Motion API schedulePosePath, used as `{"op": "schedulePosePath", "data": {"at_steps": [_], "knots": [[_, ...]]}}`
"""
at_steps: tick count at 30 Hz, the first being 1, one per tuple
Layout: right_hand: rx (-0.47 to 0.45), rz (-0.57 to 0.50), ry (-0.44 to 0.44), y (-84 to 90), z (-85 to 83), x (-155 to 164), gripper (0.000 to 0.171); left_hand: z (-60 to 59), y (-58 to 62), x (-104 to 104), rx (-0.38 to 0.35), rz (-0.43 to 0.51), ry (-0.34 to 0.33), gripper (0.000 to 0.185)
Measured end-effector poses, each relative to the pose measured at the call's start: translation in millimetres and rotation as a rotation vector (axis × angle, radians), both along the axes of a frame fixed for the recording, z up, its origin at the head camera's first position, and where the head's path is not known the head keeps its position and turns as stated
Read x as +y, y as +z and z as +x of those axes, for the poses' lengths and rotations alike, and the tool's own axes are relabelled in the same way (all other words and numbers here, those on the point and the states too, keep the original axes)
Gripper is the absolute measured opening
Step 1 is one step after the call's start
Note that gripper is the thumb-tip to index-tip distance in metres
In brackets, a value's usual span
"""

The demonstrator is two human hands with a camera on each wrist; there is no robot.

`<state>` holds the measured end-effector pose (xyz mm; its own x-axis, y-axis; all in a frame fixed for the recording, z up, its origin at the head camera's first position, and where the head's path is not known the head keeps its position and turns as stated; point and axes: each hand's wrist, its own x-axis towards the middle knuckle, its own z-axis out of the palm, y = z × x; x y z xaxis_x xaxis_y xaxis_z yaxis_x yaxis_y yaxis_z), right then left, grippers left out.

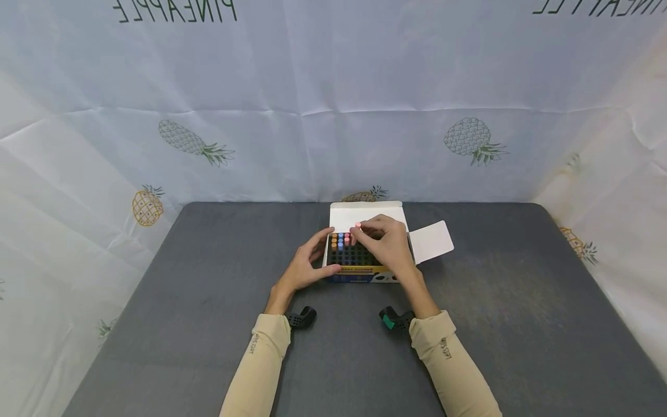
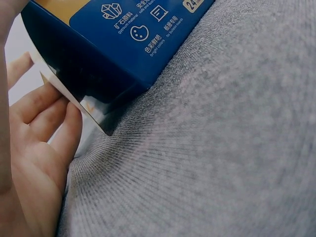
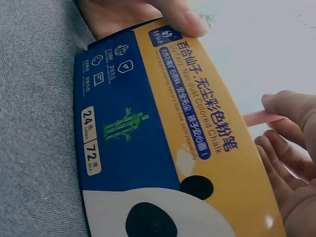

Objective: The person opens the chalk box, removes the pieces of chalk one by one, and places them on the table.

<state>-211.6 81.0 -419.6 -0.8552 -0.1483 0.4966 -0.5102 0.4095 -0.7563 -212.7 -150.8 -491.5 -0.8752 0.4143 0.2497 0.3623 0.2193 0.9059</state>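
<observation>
An open box of coloured chalk point(image 1: 359, 273) stands on the grey table point(image 1: 208, 324), blue and yellow with a panda print point(image 3: 163, 163). Inside is a dark grid, with several chalk sticks point(image 1: 340, 239) in its back left rows. My left hand point(image 1: 307, 263) holds the box's left side, thumb on the front rim and fingers curled along the side point(image 2: 49, 123). My right hand point(image 1: 383, 240) is over the box and pinches a pink chalk stick point(image 1: 358, 226) point(image 3: 259, 118) between its fingertips above the grid.
The box's white lid flap point(image 1: 365, 214) stands up at the back, and a white side flap point(image 1: 431, 241) sticks out to the right. A pale cloth with pineapple prints point(image 1: 333, 104) walls the table on three sides. Bare grey tabletop lies all round the box.
</observation>
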Motion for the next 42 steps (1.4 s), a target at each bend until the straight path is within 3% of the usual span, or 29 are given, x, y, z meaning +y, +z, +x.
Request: {"op": "schedulePosePath", "data": {"at_steps": [9, 20, 26, 32, 42], "knots": [[0.010, -0.002, -0.005, 4.6, 4.0, 3.6, 0.015, 0.8, -0.4, -1.7, 0.020, 0.010, -0.007, 0.081], [-0.024, -0.003, 0.084, 13.4, 15.3, 4.8, 0.014, 0.7, -1.8, -3.1, 0.020, 0.013, -0.006, 0.082], [-0.084, 0.076, 0.224, 28.8, 24.2, 21.8, 0.009, 0.7, -1.1, -2.8, 0.010, 0.003, -0.006, 0.083], [-0.147, 0.082, 0.391, 44.5, 31.1, 46.0, 0.010, -0.3, 0.0, -1.5, 0.019, 0.003, -0.009, 0.083], [-0.147, 0.044, 0.472, 47.1, 33.1, 57.1, 0.012, 0.3, -2.4, -1.6, 0.029, -0.010, 0.000, 0.084]]}}
